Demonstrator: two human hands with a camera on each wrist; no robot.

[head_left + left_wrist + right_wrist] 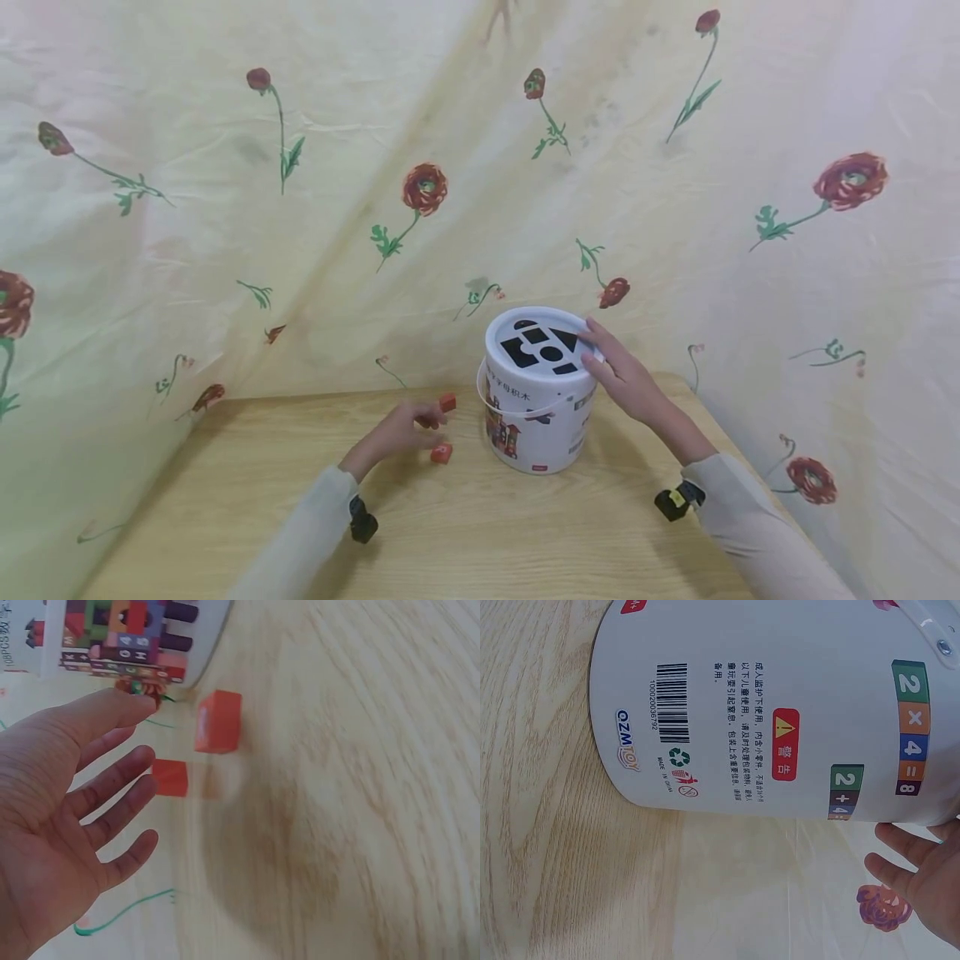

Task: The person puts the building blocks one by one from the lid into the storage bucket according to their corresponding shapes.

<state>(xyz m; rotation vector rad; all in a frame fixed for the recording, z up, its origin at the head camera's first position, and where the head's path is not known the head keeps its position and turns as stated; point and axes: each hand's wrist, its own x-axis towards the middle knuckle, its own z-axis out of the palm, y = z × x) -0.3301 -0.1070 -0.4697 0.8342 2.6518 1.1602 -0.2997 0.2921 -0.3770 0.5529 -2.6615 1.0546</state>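
A white toy-block bucket [536,417] stands upright on the table, its lid [570,367] cut with black-looking shaped holes. My right hand [626,379] rests against the lid's right edge, fingers spread over the rim; in the right wrist view only part of that hand [930,877] shows beside the bucket. Left of the bucket, my left hand [405,429] hovers near two red blocks, the nearer block [442,452] and the farther block [447,402]. Its fingers are loosely bent with nothing between them. In the left wrist view, fingertips partly cover one red block [172,778]; contact is unclear.
The bucket's thin white handle [517,414] hangs down its front. A wooden table [480,542] lies under everything. Behind and at the sides hangs a pale cloth [337,250] printed with red flowers. Each wrist wears a black camera mount [363,521].
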